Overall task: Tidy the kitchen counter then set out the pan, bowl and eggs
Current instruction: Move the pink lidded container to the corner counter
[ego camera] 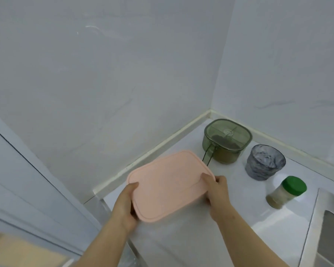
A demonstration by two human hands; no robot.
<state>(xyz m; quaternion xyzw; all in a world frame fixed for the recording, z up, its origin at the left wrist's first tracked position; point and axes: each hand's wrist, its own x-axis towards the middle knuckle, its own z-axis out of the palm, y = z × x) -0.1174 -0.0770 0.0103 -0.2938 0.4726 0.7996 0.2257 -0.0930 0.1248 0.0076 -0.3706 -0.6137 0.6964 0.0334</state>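
Single view from a head-worn, wide-angle camera. It faces forward and steeply down, close above the pink box (170, 185). The counter (233, 170) extends beyond and right of the box, up to two walls (104, 74) meeting in a corner behind it.

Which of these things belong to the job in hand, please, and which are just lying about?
In hand: pink-lidded box, gripped by the left hand and right hand.
Lying about, perhaps for tidying later: green tub, grey cup, green-capped jar, all on the counter.
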